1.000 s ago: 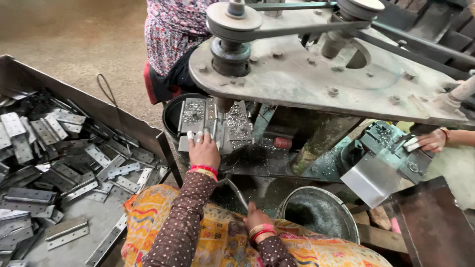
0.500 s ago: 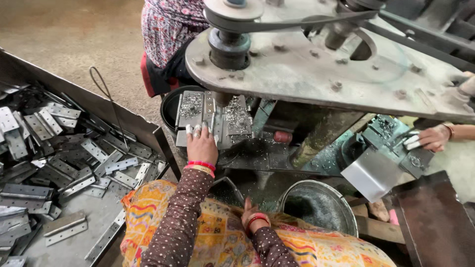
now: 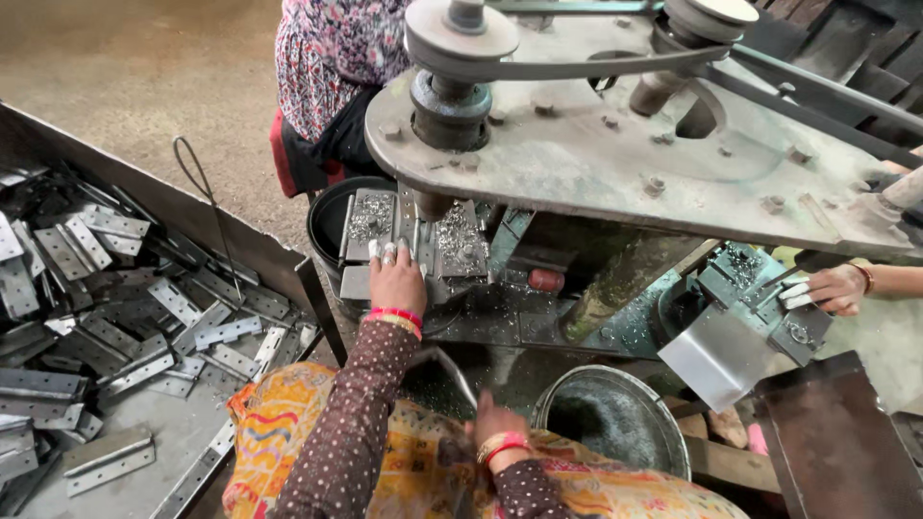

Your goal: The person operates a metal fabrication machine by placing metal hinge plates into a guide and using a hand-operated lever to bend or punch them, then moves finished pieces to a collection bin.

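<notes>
Now | left hand [image 3: 396, 281] fingers flat together on metal plate [image 3: 370, 216] | right hand [image 3: 492, 423] fingers: cannot tell

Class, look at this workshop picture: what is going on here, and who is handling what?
A person sits at a belt-driven drilling machine. Their left hand presses a flat metal piece onto the jig plate under the spindle, amid metal shavings. Their right hand sits low by a thin lever, near a metal bowl. A tray on the left holds many metal strips. Another person's hand works a second fixture on the right.
</notes>
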